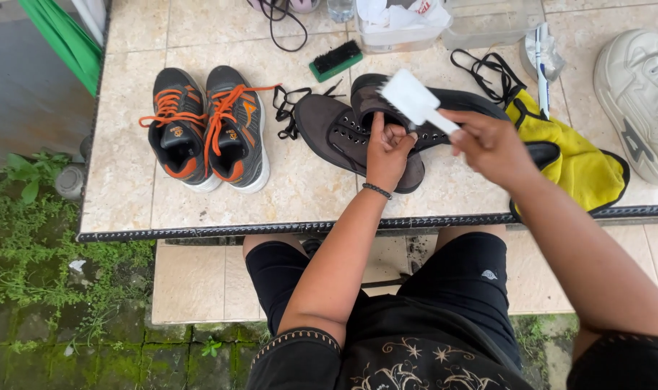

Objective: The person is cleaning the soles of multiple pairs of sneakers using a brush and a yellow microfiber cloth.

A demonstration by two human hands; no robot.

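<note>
The dark grey shoe (329, 130) lay on its side on the tiled bench (127, 188), toe toward the orange-laced pair, with its mate (444, 108) just behind it. The left hand (387, 152) pressed down on the shoe near the lace holes, its grip closed over the upper. The right hand (491, 148) had its grip clamped on the handle of a white brush (416, 101), whose head hovered just above the shoe's opening.

As a judgement, the shoe could have twisted or slid on the smooth tile if the left hand eased off while the brush pushed against it. A wide stroke could also have caught the loose black lace (289, 108) lying beside the toe and dragged it about. The yellow cloth (582, 162) hung near the bench edge under the right forearm, and a sweep of that arm might have pushed it off.

At the far edge stood a clear plastic tub (401, 32) holding crumpled white cloth or paper, and beside it a second clear tub (491, 22) whose contents could not be told. A green-backed brush (335, 60) lay in front of them.

The pair of black and orange trainers (206, 130) stood to the left, and a white trainer (639, 101) to the far right.
</note>
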